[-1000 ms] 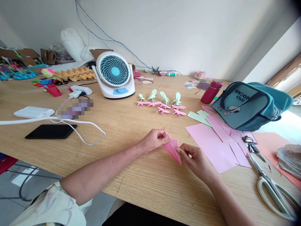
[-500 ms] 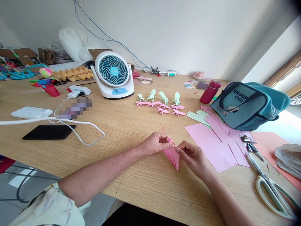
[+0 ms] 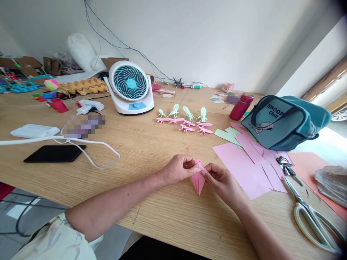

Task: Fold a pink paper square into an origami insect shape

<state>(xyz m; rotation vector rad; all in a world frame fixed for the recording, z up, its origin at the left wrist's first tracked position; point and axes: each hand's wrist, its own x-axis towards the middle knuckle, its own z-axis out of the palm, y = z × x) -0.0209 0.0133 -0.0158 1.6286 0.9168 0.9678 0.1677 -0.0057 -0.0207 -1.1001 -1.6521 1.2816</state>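
Between my two hands is a folded piece of pink paper [image 3: 198,185], pointed at its lower end. My left hand [image 3: 180,168] pinches its left side near the top, thumb in front. On the other side, my right hand [image 3: 221,177] is closed on its right edge with thumb and forefinger. Part of the paper is hidden behind the fingers. Farther back on the table stand several folded pink paper insects [image 3: 187,129] and, behind them, several pale green ones [image 3: 188,113].
Pink paper sheets [image 3: 238,169] and green strips [image 3: 229,136] lie to the right, near scissors [image 3: 309,216], keys [image 3: 284,164] and a teal bag [image 3: 282,122]. A red bottle [image 3: 241,107] stands behind. Leftward are a fan [image 3: 131,85], a black phone-like slab [image 3: 54,153] and a white cable [image 3: 108,142].
The pink paper has turned slightly, its lower point swinging a little left, and more of its top shows between my hands. Both hands keep their pinch.
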